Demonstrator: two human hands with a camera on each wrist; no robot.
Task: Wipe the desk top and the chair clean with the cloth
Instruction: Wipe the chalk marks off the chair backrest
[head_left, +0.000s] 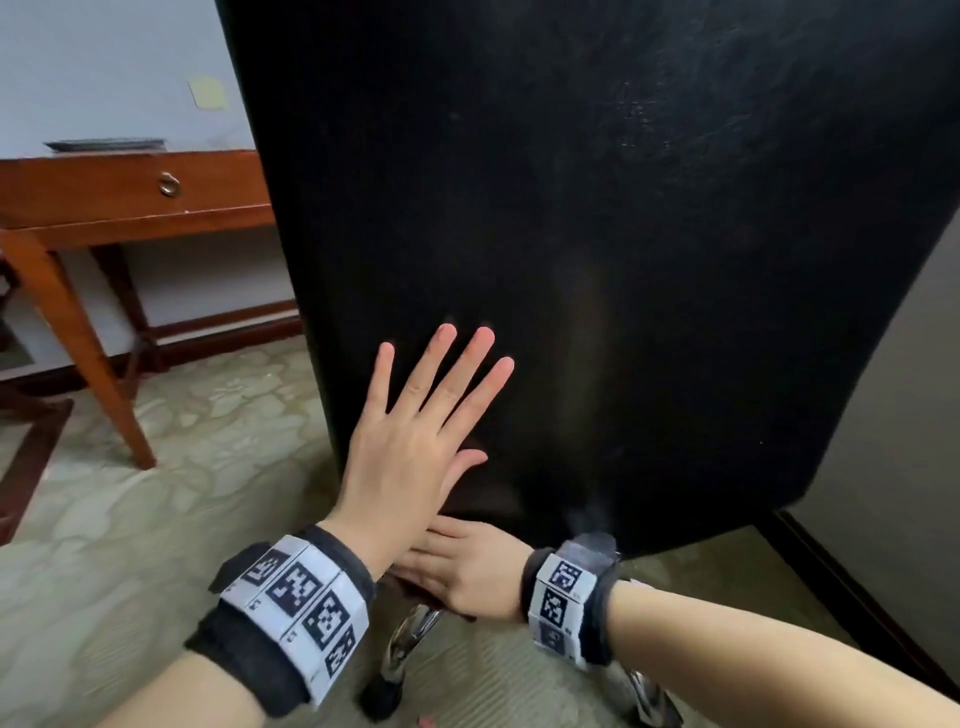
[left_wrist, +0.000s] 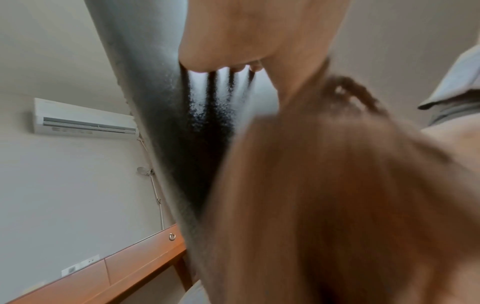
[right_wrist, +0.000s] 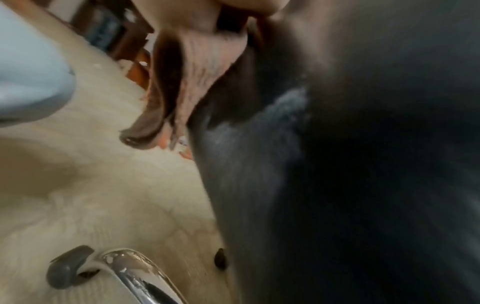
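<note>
Black chair (head_left: 623, 260) back: left hand (head_left: 410, 457) spread flat near its lower left edge. Right hand (head_left: 462, 571) below, at bottom edge, over brown cloth (right_wrist: 192, 86); grip unclear. Carpet (head_left: 156, 493) open leftward toward counter (head_left: 104, 192).

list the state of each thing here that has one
chair back, black, scuffed
left hand, open, flat on the chair back
right hand, on the cloth, grip unclear
cloth, brown, hanging below the right hand
desk drawer, shut
</note>
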